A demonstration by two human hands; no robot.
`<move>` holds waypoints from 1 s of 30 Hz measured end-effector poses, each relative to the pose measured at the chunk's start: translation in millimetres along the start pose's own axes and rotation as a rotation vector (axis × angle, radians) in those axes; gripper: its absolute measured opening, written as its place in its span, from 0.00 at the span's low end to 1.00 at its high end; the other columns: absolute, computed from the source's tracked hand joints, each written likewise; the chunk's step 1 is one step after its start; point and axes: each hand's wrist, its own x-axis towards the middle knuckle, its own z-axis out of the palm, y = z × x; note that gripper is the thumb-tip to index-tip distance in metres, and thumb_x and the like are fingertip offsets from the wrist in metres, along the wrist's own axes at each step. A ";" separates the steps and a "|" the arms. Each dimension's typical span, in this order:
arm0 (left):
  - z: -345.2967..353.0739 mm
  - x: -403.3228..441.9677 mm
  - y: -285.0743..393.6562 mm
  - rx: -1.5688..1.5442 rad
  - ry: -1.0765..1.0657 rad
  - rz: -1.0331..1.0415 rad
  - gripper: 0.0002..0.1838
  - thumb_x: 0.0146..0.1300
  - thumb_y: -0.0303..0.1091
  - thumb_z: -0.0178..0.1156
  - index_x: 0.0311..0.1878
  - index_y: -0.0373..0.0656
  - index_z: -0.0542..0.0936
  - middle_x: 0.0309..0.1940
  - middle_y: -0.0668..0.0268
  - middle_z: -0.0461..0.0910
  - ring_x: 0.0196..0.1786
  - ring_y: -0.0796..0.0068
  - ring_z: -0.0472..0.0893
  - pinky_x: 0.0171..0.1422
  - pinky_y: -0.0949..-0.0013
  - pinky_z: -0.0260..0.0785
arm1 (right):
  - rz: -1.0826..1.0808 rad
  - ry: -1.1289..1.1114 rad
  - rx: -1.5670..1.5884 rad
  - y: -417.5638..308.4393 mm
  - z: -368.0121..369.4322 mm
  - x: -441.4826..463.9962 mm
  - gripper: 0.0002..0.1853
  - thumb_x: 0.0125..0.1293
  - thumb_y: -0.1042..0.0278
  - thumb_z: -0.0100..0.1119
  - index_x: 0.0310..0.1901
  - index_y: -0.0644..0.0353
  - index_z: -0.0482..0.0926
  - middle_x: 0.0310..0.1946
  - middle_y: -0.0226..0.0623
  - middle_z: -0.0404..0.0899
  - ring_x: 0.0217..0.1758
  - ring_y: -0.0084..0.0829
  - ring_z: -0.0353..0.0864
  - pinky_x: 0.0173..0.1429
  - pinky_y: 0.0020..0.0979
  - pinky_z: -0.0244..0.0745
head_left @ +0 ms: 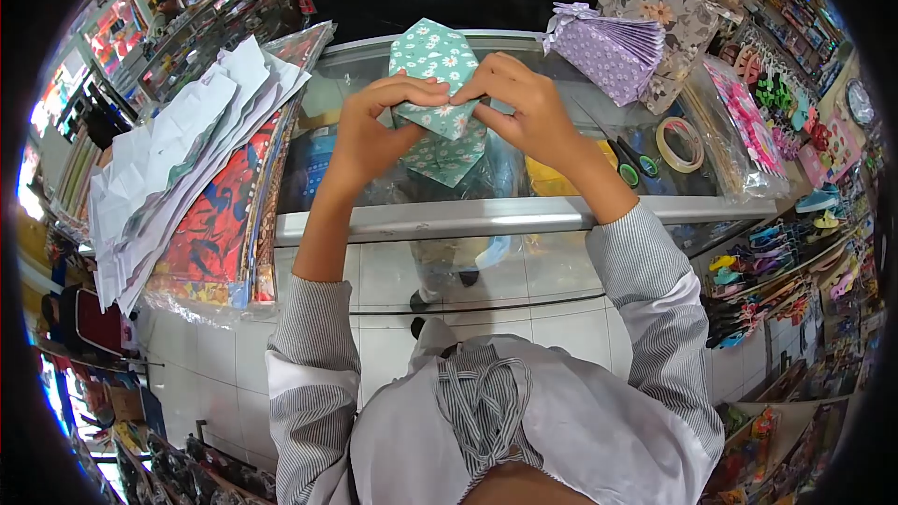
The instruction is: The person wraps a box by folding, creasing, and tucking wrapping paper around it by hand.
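Observation:
A piece of green paper with white daisies (433, 49), folded into a pointed package shape, is held above the glass counter. From its left side my left hand (382, 126) grips it, fingers over a folded flap and thumb low on the edge. My right hand (524, 112) pinches the right edge of the same flap, its fingertips close to those of the left. The lower part of the paper, or its reflection in the glass, shows below the hands; I cannot tell which. Part of the folds is hidden behind the fingers.
Green-handled scissors (638, 164) and a roll of tape (680, 145) lie on the right of the glass counter (440, 217). Behind them are a purple daisy-print pleated package (603, 54) and a brown floral one (655, 0). White paper sheets (178, 150) and patterned wrapping paper (220, 224) cover the left end.

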 end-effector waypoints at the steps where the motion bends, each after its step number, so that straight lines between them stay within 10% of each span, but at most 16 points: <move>1: -1.2 0.7 1.7 0.027 -0.008 -0.003 0.22 0.44 0.13 0.63 0.43 0.47 0.86 0.48 0.66 0.85 0.57 0.68 0.80 0.73 0.59 0.59 | 0.002 0.016 0.016 0.3 0.4 -0.5 0.14 0.47 0.84 0.62 0.38 0.60 0.82 0.33 0.35 0.76 0.37 0.34 0.77 0.40 0.30 0.73; 30: 0.2 -1.4 -6.2 0.083 0.036 0.088 0.23 0.44 0.13 0.61 0.43 0.48 0.87 0.46 0.67 0.85 0.57 0.67 0.81 0.71 0.58 0.61 | -0.050 0.025 -0.139 -9.5 5.5 -17.6 0.21 0.51 0.72 0.69 0.49 0.48 0.81 0.45 0.28 0.78 0.50 0.34 0.74 0.53 0.34 0.68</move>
